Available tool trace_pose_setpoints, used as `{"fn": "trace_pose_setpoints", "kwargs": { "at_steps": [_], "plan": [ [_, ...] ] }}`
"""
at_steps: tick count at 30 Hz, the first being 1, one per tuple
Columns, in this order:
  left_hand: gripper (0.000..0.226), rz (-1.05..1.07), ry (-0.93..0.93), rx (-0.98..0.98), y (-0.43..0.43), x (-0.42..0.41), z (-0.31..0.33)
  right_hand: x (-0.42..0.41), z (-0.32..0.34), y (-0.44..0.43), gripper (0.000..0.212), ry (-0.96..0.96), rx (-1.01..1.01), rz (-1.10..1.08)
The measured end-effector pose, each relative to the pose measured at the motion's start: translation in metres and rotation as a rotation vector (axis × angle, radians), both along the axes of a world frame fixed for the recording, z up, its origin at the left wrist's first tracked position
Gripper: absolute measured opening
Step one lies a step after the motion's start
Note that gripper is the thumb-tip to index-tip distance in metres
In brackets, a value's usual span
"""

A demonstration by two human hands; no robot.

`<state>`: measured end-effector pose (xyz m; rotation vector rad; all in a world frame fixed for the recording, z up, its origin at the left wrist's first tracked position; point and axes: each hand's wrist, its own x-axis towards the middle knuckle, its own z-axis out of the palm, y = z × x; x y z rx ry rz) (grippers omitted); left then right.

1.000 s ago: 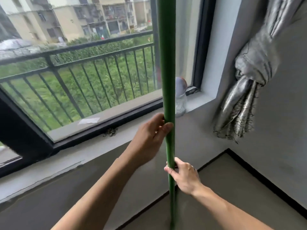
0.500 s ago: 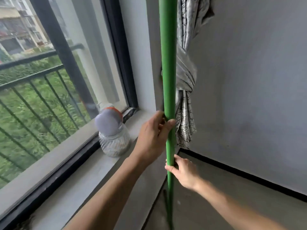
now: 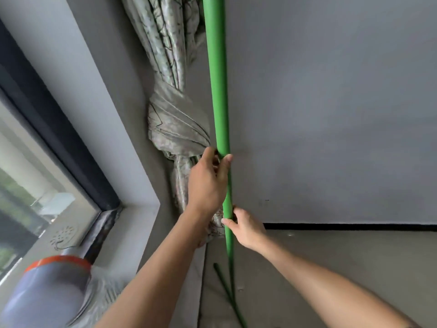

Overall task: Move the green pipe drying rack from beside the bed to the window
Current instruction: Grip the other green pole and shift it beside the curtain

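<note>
The green pipe drying rack (image 3: 218,91) shows as one upright green post running from the top of the view down to the floor, where thin green base legs (image 3: 230,297) spread out. My left hand (image 3: 208,183) is wrapped around the post at mid height. Just below it, my right hand (image 3: 246,227) grips the same post from the right. The window (image 3: 35,176) with its dark frame is at the left, and the post stands near the room corner to its right.
A knotted patterned curtain (image 3: 175,124) hangs in the corner directly behind the post. A clear jar with a grey and orange lid (image 3: 54,285) stands on the grey window sill (image 3: 132,223) at lower left. A grey wall fills the right side, above a black skirting line (image 3: 350,226).
The view has swung right from the window railing to the corner and wall. The jar has slid to the lower left. Both hands have kept their hold on the post.
</note>
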<state>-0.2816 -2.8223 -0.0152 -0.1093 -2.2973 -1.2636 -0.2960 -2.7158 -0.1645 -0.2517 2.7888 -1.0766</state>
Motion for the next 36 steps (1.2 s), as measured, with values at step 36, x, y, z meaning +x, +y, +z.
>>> {"fn": "trace_pose_setpoints", "kwargs": {
  "at_steps": [36],
  "plan": [
    [0.021, 0.043, -0.046, -0.142, 0.020, -0.277, 0.002, -0.291, -0.002, 0.020, 0.033, 0.104, 0.078, 0.141]
  ]
}}
